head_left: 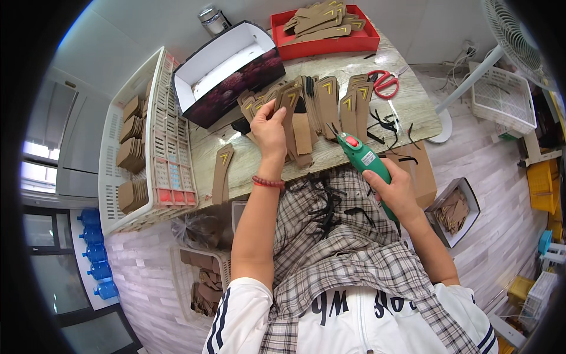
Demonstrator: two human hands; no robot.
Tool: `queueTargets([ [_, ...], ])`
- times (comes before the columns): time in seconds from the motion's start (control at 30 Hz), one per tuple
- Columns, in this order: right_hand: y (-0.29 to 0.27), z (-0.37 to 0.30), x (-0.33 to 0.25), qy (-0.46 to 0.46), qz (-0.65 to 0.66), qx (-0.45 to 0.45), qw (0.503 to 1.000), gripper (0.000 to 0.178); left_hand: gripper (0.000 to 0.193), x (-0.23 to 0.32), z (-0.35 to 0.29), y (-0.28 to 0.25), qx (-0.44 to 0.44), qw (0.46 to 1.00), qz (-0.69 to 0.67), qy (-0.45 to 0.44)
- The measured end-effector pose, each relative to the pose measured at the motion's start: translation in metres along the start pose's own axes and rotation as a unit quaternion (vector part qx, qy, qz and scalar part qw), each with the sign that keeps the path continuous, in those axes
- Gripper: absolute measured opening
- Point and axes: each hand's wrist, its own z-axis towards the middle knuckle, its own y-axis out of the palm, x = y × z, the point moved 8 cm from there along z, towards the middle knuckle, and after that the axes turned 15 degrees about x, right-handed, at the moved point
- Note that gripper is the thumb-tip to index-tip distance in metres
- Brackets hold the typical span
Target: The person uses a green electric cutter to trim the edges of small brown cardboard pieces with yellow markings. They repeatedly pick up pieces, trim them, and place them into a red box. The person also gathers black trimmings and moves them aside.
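My left hand (268, 131), with a red bead bracelet at its wrist, pinches a long brown strap-shaped piece (288, 118) marked with a yellow angle. My right hand (394, 187) is wrapped round green electric scissors (367, 158) with a red button. Their blades point at the far left, near the front edge of the table (242, 177). More brown pieces (327, 97) stand in an upright row beyond my hands. Another brown piece (223, 168) lies at the table's left front. Black scraps (325, 206) lie on my checked apron.
Red-handled scissors (386, 88) and black scraps (386, 124) lie at the table's right. Behind are an open dark box (236, 88) and a red tray (330, 45) of brown pieces. A white crate (168, 171) flanks the left; a fan (519, 41) stands right.
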Motion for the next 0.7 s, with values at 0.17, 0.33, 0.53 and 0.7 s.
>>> queueTargets([
  [0.17, 0.006, 0.001, -0.005, -0.050, -0.021, 0.006, 0.998, 0.040, 0.016, 0.066, -0.053, 0.010, 0.018, 0.859, 0.314, 0.405],
  [0.33, 0.006, -0.003, 0.002, -0.048, -0.022, 0.007, 0.999, 0.040, 0.008, 0.036, -0.063, 0.018, -0.037, 0.911, 0.301, 0.280],
  [0.53, 0.003, -0.003, 0.002, 0.016, -0.013, 0.008, 1.000, 0.038, 0.013, 0.028, -0.041, -0.003, 0.007, 0.986, 0.151, 0.077],
  [0.7, 0.008, -0.002, -0.010, -0.043, -0.004, 0.015, 0.999, 0.038, 0.018, 0.029, -0.047, -0.005, 0.060, 0.970, -0.199, -0.130],
])
